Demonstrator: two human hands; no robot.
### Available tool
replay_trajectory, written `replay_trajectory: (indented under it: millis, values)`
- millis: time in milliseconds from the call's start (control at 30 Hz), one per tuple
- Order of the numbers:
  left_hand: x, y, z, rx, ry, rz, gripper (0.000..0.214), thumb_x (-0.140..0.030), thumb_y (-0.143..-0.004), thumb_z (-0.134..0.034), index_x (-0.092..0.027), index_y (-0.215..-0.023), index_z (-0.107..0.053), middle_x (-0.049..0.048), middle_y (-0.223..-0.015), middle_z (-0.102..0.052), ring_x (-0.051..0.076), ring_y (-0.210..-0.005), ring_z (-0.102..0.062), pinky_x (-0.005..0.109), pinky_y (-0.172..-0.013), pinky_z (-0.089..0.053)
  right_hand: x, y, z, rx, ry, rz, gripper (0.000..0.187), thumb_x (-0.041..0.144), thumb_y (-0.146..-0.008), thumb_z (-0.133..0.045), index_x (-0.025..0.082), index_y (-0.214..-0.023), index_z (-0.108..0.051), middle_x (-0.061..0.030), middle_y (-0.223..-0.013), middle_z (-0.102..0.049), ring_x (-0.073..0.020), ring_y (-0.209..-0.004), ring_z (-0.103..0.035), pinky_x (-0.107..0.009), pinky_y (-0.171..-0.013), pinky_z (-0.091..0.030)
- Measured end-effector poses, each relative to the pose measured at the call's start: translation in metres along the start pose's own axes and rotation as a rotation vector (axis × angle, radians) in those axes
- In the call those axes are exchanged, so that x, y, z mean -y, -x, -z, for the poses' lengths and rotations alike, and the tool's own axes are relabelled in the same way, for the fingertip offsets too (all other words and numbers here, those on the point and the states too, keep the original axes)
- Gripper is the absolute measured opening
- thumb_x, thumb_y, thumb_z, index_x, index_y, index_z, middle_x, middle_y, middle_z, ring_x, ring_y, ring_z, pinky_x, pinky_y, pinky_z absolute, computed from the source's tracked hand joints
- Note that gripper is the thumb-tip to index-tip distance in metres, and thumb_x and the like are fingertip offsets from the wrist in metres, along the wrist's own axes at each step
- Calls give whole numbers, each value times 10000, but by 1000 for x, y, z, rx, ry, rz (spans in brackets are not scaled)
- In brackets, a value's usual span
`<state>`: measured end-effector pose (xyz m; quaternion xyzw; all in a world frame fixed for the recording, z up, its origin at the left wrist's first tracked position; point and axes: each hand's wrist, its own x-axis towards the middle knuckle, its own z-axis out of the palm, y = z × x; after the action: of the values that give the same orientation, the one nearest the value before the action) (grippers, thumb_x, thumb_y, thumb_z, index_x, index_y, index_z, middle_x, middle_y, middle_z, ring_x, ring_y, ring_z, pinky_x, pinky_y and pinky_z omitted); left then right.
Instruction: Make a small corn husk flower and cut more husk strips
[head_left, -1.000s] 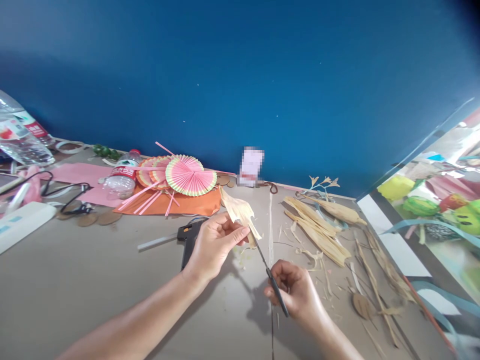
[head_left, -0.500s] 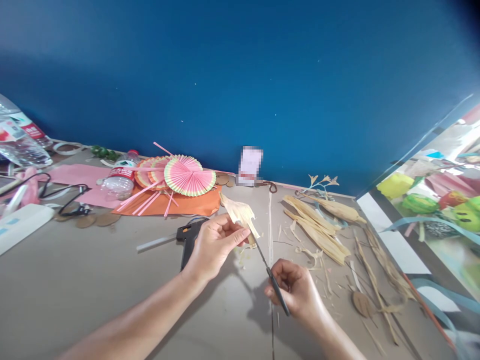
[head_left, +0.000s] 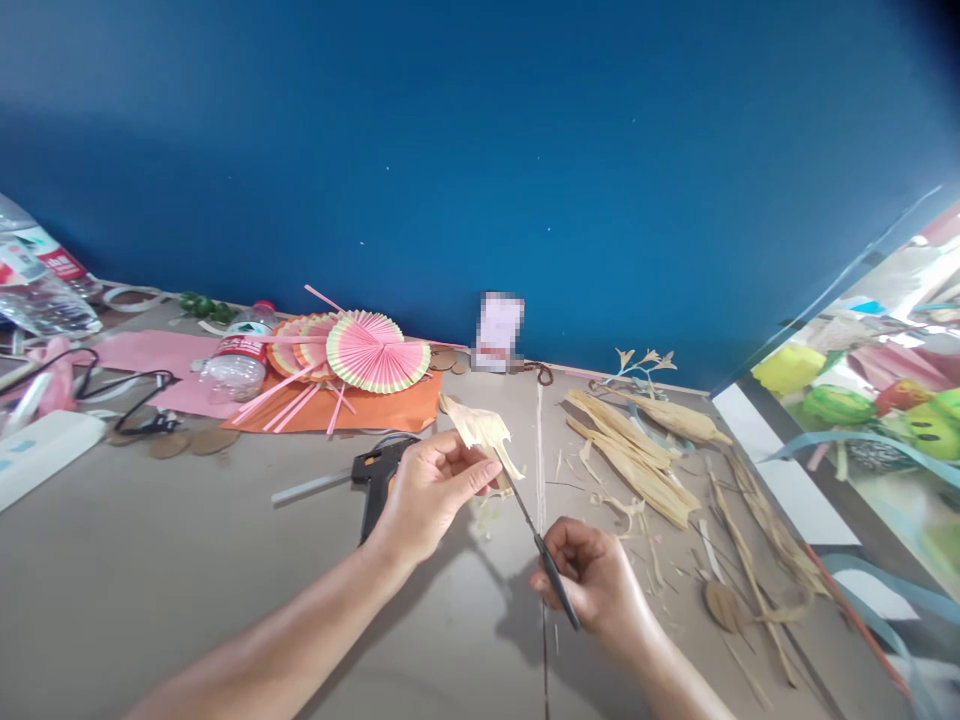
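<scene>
Two bare hands work just above the tabletop (head_left: 150, 580); the left hand (head_left: 429, 492) has its grip clenched on a pale husk piece (head_left: 480, 428), thumb and fingers pinching its lower end so that it stands up, tilted away from the person; the right hand (head_left: 594, 588) has its grip closed around the handles of the scissors (head_left: 534, 530), whose thin blades slant up and left from that grip to touch the husk piece just beside the left thumb; whether the blades are parted cannot be told. Just left of the left grip lies a black glue gun (head_left: 379, 472); well beyond it pink paper fans (head_left: 377, 352) rest on an orange sheet (head_left: 397, 410), a plastic bottle (head_left: 236, 355) lying at their left; beyond and right of the right grip lie dried husks (head_left: 637, 455) and loose strips, near the blue wall (head_left: 480, 150).
</scene>
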<state>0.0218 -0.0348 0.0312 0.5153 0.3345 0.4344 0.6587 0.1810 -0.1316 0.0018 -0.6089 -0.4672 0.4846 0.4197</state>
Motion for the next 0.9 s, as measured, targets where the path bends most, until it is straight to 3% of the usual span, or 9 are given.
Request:
replay_trajectory:
  millis: [200, 433, 900]
  values:
    - [-6, 2, -4, -2, 72, 53, 182, -297, -647, -671, -133, -670, -598, 14, -637, -599, 103, -604, -550, 199, -539, -443, -3, -1, -1, 17, -18, -3, 387, 400, -507, -733, 174, -548, -421, 70, -429, -369, -47, -388, -302, -184, -366, -202]
    - [-9, -2, 1, -50, 86, 92, 193, -332, -711, -610, -144, -747, -632, 41, -773, -657, 101, -683, -568, 196, -615, -424, 4, 0, 9, 142, -1, -39, 377, 423, -540, -708, 160, -570, -439, 60, -453, -382, -48, -410, -299, -185, -388, -214]
    - [-6, -1, 2, 28, -33, 32, 143, -256, -683, -640, -133, -731, -585, 13, -663, -621, 107, -646, -558, 223, -669, -414, 6, -2, 13, 113, -48, -52, 331, 296, -516, -753, 146, -579, -464, 77, -463, -370, -41, -442, -253, -189, -421, -173]
